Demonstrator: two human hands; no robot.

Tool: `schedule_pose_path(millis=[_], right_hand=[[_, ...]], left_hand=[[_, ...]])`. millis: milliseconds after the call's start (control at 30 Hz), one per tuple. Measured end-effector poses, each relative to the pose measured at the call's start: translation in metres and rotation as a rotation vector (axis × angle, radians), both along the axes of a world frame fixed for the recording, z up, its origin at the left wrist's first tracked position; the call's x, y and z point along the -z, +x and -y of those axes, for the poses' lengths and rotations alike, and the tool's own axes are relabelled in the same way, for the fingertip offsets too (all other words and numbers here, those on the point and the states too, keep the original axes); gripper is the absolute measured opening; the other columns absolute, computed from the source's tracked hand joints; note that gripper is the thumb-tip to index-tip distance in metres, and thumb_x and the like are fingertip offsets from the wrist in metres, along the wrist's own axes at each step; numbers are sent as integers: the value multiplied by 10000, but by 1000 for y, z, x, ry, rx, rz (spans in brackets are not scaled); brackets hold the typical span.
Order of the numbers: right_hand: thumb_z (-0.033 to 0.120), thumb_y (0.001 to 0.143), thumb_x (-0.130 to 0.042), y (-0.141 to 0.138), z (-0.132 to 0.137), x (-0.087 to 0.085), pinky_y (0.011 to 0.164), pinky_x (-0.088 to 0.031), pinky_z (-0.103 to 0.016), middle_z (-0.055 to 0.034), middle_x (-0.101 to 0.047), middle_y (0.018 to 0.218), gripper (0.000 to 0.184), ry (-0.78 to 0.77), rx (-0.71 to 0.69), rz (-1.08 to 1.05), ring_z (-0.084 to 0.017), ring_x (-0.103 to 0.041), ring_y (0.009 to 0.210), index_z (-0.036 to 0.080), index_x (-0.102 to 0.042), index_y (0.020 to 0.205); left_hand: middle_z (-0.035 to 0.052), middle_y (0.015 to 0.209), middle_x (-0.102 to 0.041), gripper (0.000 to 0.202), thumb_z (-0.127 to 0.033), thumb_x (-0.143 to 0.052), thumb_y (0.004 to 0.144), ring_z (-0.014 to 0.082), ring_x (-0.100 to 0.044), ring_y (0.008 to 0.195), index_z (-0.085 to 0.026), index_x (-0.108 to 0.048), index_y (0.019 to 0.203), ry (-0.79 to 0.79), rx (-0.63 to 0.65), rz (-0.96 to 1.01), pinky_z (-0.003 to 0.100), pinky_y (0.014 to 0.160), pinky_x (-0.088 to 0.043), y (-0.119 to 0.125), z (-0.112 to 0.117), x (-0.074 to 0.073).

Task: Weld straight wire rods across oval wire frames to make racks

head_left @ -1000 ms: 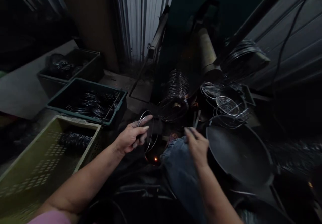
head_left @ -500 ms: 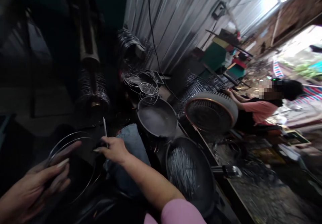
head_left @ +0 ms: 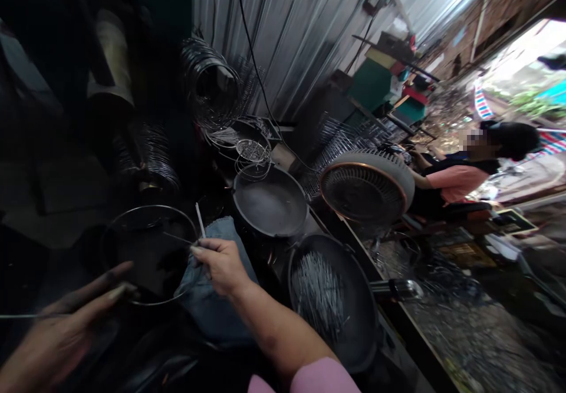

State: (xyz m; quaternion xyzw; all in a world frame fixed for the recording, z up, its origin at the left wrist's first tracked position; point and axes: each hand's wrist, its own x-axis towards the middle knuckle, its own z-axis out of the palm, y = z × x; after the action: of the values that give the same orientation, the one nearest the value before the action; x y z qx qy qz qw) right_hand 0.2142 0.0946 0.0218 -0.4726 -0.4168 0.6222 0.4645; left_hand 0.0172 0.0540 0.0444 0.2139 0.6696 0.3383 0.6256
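At the lower left, my left hand (head_left: 75, 316) pinches the lower edge of a large thin wire ring (head_left: 152, 206) between thumb and fingers. A thin straight wire (head_left: 17, 316) sticks out to the left of this hand. My right hand (head_left: 221, 263) is closed beside the ring's right side. It grips a short pale rod (head_left: 200, 219) that points up, and a thin dark wire (head_left: 177, 237) extends leftward from its fingertips. Blue denim cloth (head_left: 216, 316) lies under my right wrist.
A pan (head_left: 362, 346) with many short metal rods (head_left: 318, 293) stands to the right. Beyond it are another pan (head_left: 269, 201), a bowl of wire pieces (head_left: 252, 150), a wire coil (head_left: 212, 83) and a fan (head_left: 367, 187). A person (head_left: 460, 181) in a pink sleeve sits at the far right.
The ring has swung right and lies flatter, its right side now by my right hand. My right hand has moved slightly right and down, still with the pale rod.
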Motion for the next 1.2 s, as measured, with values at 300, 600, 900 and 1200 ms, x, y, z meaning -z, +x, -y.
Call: schedule_pose_path(millis=[300,600,900,1200], right_hand=[[351,727,-649,51,25,-6,897,-380,-371,-107,-560,1064,484,407,-17,662,-256,-496,1000,151,-559,1159],[300,877,-479,19,48,-14,760,-365,-397,-107,-561,859,322,945,-419,1081,-245,-488,818,108,-567,1120],[129,809,-477,-45,33,-19,745,-404,-350,-127,-539,978,407,1033,-660,1174,-240,-498,867,88,-470,1214],[142,817,-453,-35,14,-29,719,-482,-303,-153,-504,1150,449,888,-759,1222,-218,-572,859,104,-427,1264]], left_hand=[[-38,836,-708,529,-332,-766,538,168,-638,739,-320,-636,1050,123,-1,19,218,609,-515,8,6,18],[-7,608,-590,543,-168,-687,604,124,-603,497,-110,-588,1135,333,-67,263,181,421,-364,2,3,30],[3,654,-629,448,-129,-674,619,73,-543,484,-148,-640,1065,372,-157,415,195,493,-421,-14,8,11],[17,699,-677,421,-84,-677,615,93,-593,582,-157,-657,1029,356,-150,569,209,595,-471,-6,-13,2]])
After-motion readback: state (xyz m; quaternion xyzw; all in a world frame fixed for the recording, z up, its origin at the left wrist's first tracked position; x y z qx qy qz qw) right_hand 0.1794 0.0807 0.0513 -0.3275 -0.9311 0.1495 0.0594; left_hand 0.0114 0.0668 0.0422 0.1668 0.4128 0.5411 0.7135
